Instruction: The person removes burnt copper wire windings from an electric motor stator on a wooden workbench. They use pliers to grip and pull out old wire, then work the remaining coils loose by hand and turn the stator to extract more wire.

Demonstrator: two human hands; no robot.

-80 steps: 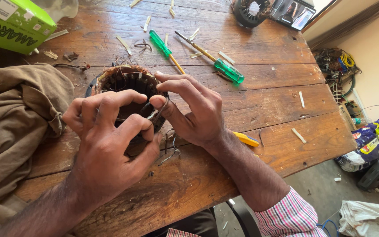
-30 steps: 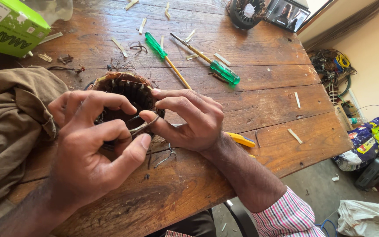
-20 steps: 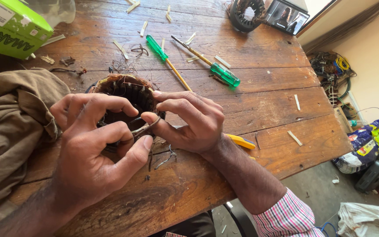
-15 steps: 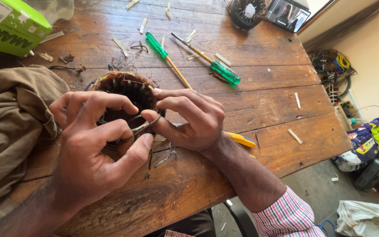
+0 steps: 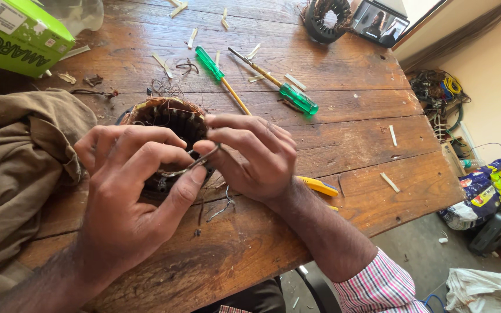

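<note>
From my feed I see both hands meeting over the motor stator, a round dark ring wound with copper wire that sits on the wooden bench near its left side, just beside a crumpled brown cloth. My left hand curls over the stator's near rim, its grip narrow, thumb and forefinger pinched on a thin metal strip. My right hand comes in from the other side and pinches the upper end of the same strip, fingers tight (how far the strip reaches into the stator I cannot tell). Beyond the hands lie two green-handled screwdrivers, well apart from the stator, with pale slivers scattered around them. A yellow-handled tool pokes out from under the right wrist. A green box sits at the far left corner, and a second stator at the far edge.
</note>
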